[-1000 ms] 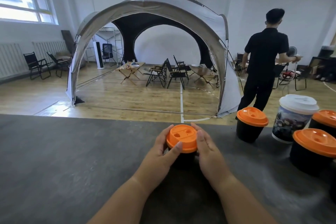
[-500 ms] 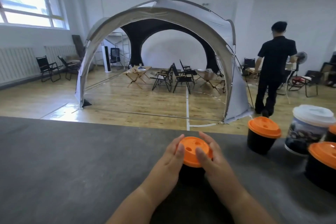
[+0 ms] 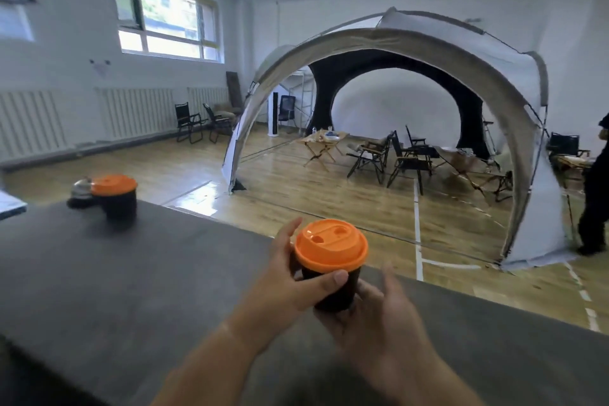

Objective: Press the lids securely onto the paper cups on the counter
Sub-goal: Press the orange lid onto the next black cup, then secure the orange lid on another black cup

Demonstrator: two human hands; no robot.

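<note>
**Though its lid looks seated, the cup hangs off the worktop**

While the left hand (image 3: pixel 283 287) holds the black paper cup (image 3: pixel 339 297) clear above the grey worktop (image 3: pixel 131 273), the pressing on this cup looks done or nearly so. The orange lid (image 3: pixel 331 245) sits down over the rim along the whole side that shows, and the cup is tipped a little toward the camera. The left grip is closed round the cup wall, thumb across the front just beneath the lid's edge and fingers behind. The right hand (image 3: pixel 379 330) is just beside the cup's base, its grip slack, fingers loosely spread and holding nothing. Blur hides whether it touches the base.

Well apart, at the far left of the worktop, stands a 2nd cup (image 3: pixel 118 204) with its own orange lid on, close against a small metal object (image 3: pixel 80 188).

The step in hand is probably checking or shifting 1 finished cup, not pressing. The next move calls for setting it flat on the worktop. The lid's far edge is hidden, so a last even push from above may still be needed. A light hold on the wall matters, since squeezed paper could buckle and lift the lid.
</note>
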